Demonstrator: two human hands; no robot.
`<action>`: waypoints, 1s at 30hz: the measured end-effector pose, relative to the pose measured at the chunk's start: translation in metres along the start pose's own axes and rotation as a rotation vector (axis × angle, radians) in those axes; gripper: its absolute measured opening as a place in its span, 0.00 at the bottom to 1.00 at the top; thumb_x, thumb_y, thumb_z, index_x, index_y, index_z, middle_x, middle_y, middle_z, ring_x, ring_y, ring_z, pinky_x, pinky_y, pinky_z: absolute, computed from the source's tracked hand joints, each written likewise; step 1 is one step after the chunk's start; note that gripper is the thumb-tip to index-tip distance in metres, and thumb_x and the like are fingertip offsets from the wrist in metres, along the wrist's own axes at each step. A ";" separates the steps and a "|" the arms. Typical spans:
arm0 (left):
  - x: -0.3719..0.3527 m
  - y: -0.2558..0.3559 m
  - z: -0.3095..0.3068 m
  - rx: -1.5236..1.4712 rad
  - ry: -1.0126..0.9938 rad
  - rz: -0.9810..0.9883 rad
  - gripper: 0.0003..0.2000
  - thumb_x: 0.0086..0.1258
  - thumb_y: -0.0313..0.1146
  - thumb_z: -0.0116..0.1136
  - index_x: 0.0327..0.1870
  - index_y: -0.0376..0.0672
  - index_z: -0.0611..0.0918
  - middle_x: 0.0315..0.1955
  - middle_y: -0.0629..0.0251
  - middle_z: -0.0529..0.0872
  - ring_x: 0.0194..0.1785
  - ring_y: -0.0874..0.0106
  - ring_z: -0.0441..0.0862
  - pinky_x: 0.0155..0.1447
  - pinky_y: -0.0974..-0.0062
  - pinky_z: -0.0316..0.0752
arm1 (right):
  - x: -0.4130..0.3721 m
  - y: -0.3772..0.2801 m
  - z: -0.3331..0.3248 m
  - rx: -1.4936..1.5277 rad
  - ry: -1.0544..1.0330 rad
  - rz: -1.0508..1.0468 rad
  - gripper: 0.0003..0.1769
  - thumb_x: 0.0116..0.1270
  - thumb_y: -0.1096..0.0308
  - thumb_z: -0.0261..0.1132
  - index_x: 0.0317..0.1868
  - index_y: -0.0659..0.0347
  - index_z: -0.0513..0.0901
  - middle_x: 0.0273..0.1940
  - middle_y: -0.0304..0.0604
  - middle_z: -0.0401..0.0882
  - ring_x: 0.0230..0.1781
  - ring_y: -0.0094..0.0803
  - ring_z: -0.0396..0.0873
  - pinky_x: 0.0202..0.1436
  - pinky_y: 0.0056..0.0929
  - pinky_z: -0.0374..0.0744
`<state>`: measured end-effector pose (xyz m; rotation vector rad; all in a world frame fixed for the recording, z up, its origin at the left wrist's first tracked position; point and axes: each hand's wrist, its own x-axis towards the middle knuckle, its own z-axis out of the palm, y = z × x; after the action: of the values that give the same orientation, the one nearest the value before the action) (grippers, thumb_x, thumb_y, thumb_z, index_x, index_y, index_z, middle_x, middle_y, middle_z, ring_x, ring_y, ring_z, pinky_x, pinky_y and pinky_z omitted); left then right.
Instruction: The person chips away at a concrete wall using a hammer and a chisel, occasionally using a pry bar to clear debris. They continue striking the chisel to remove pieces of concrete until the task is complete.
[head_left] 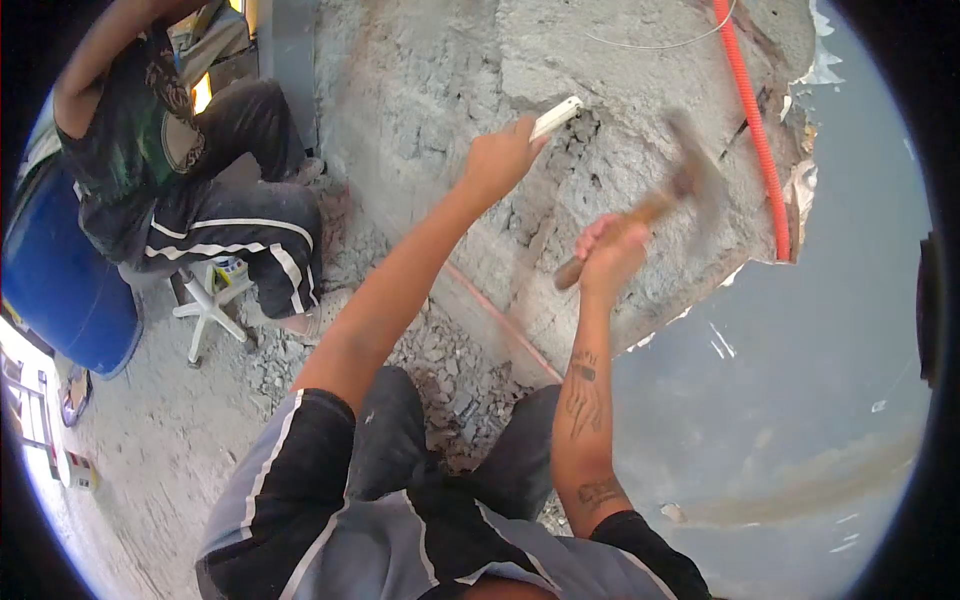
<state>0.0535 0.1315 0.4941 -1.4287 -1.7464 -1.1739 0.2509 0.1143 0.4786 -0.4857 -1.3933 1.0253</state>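
Observation:
My left hand point(498, 160) is closed around a pale, flat-sided chisel point(556, 117), held against the rough grey wall point(420, 100). The chisel's visible end lies beside a broken, crumbly hollow point(582, 135). In my right hand point(612, 255), fingers are wrapped round the wooden handle of a hammer point(650, 210). The hammer head is smeared by motion and overlaps the wall, to the right of the chisel and a little lower in this view.
An orange corrugated conduit point(752, 120) runs along the wall at right, beside a smooth grey panel point(780, 400). Rubble point(450, 370) lies around my knees. At left a person point(190, 170) sits near a blue barrel point(65, 270) and a white wheeled stool base point(208, 308).

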 end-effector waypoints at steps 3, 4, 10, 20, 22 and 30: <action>-0.005 0.001 0.002 -0.001 0.016 -0.016 0.16 0.71 0.48 0.55 0.43 0.43 0.73 0.27 0.56 0.85 0.24 0.56 0.83 0.25 0.59 0.75 | 0.015 0.047 0.001 0.185 -0.051 -0.370 0.36 0.69 0.31 0.48 0.29 0.61 0.72 0.20 0.38 0.70 0.18 0.28 0.70 0.19 0.26 0.68; -0.005 0.002 0.002 -0.025 0.037 -0.007 0.16 0.71 0.48 0.55 0.42 0.42 0.73 0.28 0.55 0.85 0.25 0.55 0.83 0.25 0.58 0.75 | 0.025 0.062 0.006 -0.055 -0.010 -0.510 0.36 0.68 0.30 0.50 0.27 0.60 0.72 0.20 0.37 0.70 0.19 0.28 0.71 0.20 0.27 0.69; -0.006 0.011 -0.002 -0.077 -0.014 -0.118 0.16 0.73 0.49 0.52 0.44 0.43 0.74 0.25 0.54 0.84 0.26 0.51 0.82 0.29 0.54 0.75 | 0.010 -0.014 -0.006 -0.267 -0.041 0.305 0.36 0.70 0.33 0.49 0.21 0.59 0.72 0.16 0.37 0.70 0.10 0.24 0.66 0.12 0.22 0.60; -0.013 -0.011 -0.002 -0.076 -0.206 -0.332 0.19 0.75 0.48 0.48 0.41 0.39 0.81 0.34 0.50 0.86 0.37 0.51 0.85 0.38 0.53 0.77 | 0.015 0.048 0.028 -0.537 -0.129 0.147 0.44 0.70 0.31 0.45 0.16 0.68 0.72 0.15 0.46 0.71 0.20 0.34 0.72 0.30 0.35 0.70; -0.034 -0.021 -0.006 -0.044 -0.242 -0.330 0.20 0.74 0.49 0.48 0.40 0.38 0.82 0.34 0.49 0.86 0.38 0.50 0.85 0.40 0.53 0.77 | -0.009 0.046 0.021 -0.586 -0.193 0.063 0.44 0.71 0.32 0.46 0.16 0.68 0.71 0.15 0.47 0.70 0.19 0.35 0.70 0.30 0.37 0.69; -0.081 -0.031 -0.021 -0.335 -0.517 -0.497 0.25 0.72 0.54 0.50 0.45 0.35 0.83 0.32 0.50 0.85 0.38 0.55 0.83 0.44 0.59 0.75 | -0.065 0.037 0.005 -0.076 -0.229 0.325 0.33 0.74 0.37 0.47 0.29 0.61 0.73 0.14 0.34 0.65 0.10 0.21 0.62 0.14 0.21 0.61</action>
<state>0.0417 0.0756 0.4252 -1.6498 -2.4561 -1.4990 0.2437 0.0787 0.4129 -0.6838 -1.5934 1.3262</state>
